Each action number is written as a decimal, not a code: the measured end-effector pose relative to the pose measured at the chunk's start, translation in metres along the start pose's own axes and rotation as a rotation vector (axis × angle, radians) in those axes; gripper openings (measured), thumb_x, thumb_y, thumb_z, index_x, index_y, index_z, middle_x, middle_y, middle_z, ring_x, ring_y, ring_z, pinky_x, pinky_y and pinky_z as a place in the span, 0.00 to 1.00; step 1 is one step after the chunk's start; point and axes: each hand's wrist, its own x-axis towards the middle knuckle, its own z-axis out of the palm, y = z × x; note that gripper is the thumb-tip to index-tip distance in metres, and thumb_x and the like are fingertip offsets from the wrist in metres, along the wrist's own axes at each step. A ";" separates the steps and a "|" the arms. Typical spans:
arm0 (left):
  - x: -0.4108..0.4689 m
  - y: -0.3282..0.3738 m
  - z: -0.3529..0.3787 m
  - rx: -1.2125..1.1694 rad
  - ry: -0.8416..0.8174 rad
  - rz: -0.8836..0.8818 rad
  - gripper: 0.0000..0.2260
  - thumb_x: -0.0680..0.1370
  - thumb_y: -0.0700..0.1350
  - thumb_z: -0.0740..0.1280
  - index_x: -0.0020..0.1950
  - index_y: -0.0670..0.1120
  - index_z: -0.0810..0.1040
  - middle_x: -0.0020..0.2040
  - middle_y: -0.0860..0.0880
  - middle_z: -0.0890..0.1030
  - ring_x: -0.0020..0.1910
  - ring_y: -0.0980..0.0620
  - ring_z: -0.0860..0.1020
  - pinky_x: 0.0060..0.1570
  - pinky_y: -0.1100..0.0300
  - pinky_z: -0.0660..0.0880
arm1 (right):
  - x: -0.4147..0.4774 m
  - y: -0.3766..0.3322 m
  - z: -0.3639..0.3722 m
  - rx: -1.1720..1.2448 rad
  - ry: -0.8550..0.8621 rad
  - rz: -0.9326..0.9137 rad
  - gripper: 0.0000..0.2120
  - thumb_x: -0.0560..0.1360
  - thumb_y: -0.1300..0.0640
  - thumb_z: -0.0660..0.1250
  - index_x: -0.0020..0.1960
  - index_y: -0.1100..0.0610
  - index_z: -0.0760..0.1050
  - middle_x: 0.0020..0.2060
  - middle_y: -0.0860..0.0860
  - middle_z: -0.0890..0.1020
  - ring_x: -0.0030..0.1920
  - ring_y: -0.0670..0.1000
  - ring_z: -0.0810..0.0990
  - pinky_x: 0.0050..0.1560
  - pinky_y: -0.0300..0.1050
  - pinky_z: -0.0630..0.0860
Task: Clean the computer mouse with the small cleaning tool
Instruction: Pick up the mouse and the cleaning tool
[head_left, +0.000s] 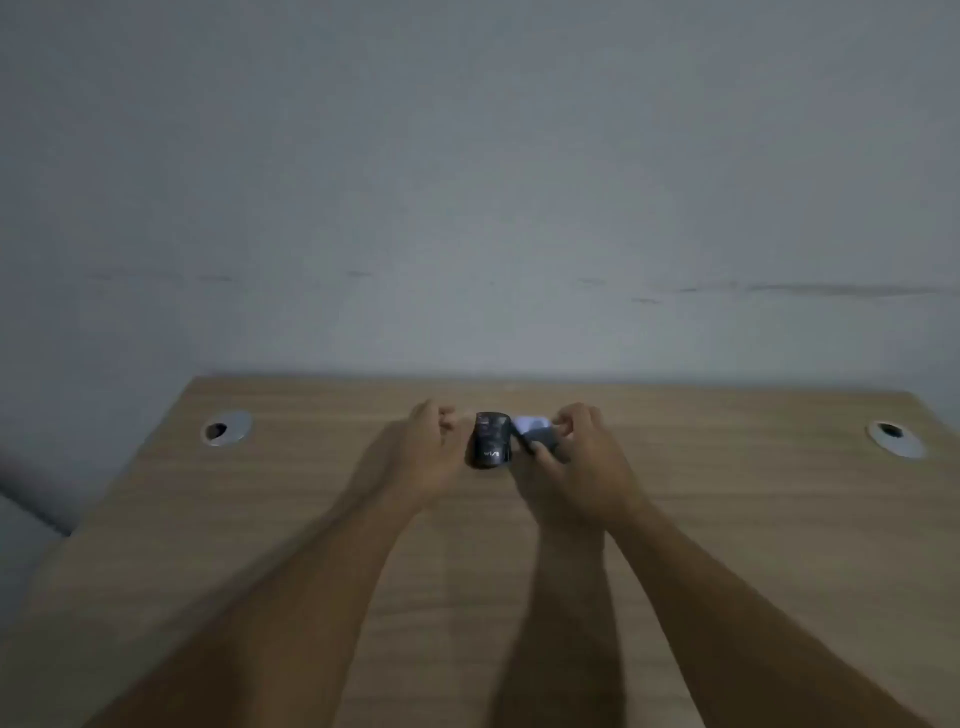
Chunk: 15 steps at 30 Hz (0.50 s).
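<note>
A black computer mouse (488, 440) with pale lettering on its near end lies on the wooden desk (291, 519), near the far edge. My left hand (428, 447) sits just left of the mouse, fingers curled in, not clearly touching it and holding nothing I can see. My right hand (576, 457) is just right of the mouse and grips a small cleaning tool (532, 432), white at the far end and dark toward the mouse. Whether the tool's dark end touches the mouse's right side is too blurred to tell.
Two round grey cable grommets are set in the desk, one at the far left (226, 428) and one at the far right (894, 437). A plain grey wall (478, 182) rises right behind the desk. The desk's left edge runs diagonally toward me.
</note>
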 end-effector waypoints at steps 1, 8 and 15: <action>-0.003 -0.003 0.006 0.007 0.018 -0.010 0.19 0.86 0.54 0.67 0.70 0.42 0.79 0.64 0.47 0.83 0.52 0.54 0.78 0.39 0.69 0.67 | -0.002 0.004 0.007 0.043 0.037 0.000 0.18 0.79 0.51 0.75 0.63 0.57 0.74 0.57 0.51 0.75 0.50 0.52 0.77 0.47 0.41 0.70; -0.031 -0.033 0.040 0.078 0.180 0.107 0.25 0.79 0.60 0.74 0.68 0.44 0.79 0.61 0.49 0.81 0.52 0.54 0.77 0.43 0.79 0.69 | -0.011 0.027 0.041 0.124 0.193 0.021 0.18 0.75 0.52 0.78 0.58 0.55 0.75 0.51 0.50 0.80 0.48 0.51 0.79 0.45 0.40 0.67; -0.023 -0.024 0.058 0.265 0.199 0.064 0.42 0.63 0.83 0.66 0.64 0.53 0.75 0.61 0.55 0.78 0.66 0.48 0.77 0.65 0.48 0.76 | -0.012 0.032 0.045 0.176 0.287 0.031 0.13 0.78 0.54 0.75 0.57 0.54 0.74 0.45 0.49 0.84 0.46 0.53 0.82 0.44 0.46 0.73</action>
